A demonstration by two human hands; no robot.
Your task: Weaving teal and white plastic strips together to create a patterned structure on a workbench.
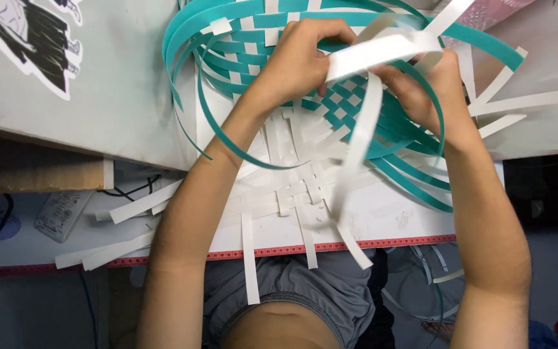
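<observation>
White tabletop (pixel 130 97) fills the upper half of the view, its near part carrying a white board (pixel 395 220) with a red ruled edge. On the board lies the weave (pixel 305 129), a half-made mat of flat teal and white strips, woven tight in its middle and loose at its rim, with long ends fanning out past the board's near edge. The strips look light, springy and slick, likely to slide out of the lattice or crease if bent sharply; they seem best held close to the woven part, flat between thumb and finger. A grey power strip (pixel 59 214) sits left of the weave, below the table edge. Both forearms reach straight across the weave. The left hand (pixel 301 61) curls down onto its far side, fingers pinching one end of a white strip (pixel 382 52). The right hand (pixel 431 87), just right of it, grips the same strip.
</observation>
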